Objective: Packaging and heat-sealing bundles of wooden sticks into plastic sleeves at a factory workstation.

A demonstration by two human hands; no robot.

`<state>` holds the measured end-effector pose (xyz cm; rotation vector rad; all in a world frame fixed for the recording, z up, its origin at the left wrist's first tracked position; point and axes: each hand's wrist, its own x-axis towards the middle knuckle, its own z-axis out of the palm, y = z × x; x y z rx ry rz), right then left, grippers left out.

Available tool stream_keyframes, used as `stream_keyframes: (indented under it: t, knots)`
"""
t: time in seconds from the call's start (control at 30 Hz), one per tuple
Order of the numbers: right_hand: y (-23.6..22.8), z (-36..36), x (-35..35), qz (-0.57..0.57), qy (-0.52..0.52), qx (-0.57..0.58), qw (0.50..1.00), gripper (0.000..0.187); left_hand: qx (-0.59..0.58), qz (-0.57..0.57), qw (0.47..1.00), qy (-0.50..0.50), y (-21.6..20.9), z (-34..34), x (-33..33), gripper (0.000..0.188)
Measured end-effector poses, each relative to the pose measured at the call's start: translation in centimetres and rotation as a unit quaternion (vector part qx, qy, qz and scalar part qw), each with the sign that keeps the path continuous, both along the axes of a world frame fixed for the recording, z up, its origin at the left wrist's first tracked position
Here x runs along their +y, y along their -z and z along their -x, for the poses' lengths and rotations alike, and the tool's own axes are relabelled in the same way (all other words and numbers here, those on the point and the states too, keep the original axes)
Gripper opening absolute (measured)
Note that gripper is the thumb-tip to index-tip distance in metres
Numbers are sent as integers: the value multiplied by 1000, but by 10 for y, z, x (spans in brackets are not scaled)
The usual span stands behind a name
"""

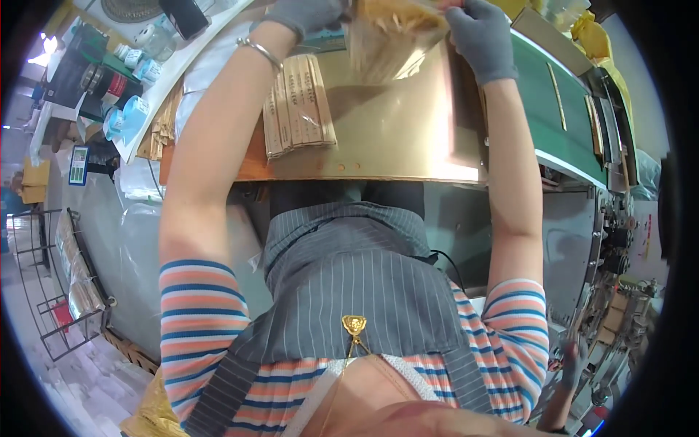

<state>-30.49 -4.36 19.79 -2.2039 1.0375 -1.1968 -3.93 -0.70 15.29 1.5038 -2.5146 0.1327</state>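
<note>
A clear plastic bag (389,44) with yellow-brown contents hangs tilted over the far part of the worktop, its upper end cut off by the picture's edge. My right hand (482,42), in a grey glove, is closed on the bag's right side, fingertips pinching its edge. My left hand (309,16), also grey-gloved, reaches the bag's left side with its fingers closed there, partly out of the picture. Near my left forearm lies a clear-wrapped pack of long brown paper sleeves (298,105) with dark print. Beneath is a shiny brass-coloured plate (386,138).
On the left shelf stand bottles with blue lids (135,113), a dark flask (109,84) and a phone (184,18). A green surface (561,109) with a thin stick lies right. Another person's gloved hand (574,362) shows at lower right, by machinery.
</note>
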Motion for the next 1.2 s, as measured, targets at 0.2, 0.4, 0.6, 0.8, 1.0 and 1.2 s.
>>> stream_keyframes:
  t: [0.2,0.4,0.6,0.8,1.0,1.2]
  knots:
    - [21,6,-43,-212,-50,5,976,12,172,-134,963,-161,-10,4,-6,32]
    - [37,25,-52,-196,-45,-30,979,22,297,-251,898,-207,-50,50,32,18]
    - [42,46,-67,-340,-133,32,930,18,305,-127,933,-144,-21,45,29,24]
    - [-22,16,9,252,-178,-72,949,17,437,-168,874,-129,-92,70,87,25]
    - [-4,-23,2,80,-226,43,970,21,631,110,767,-33,-66,68,88,28]
    - [101,-111,-97,203,-71,162,963,33,708,-225,637,-204,102,27,64,40]
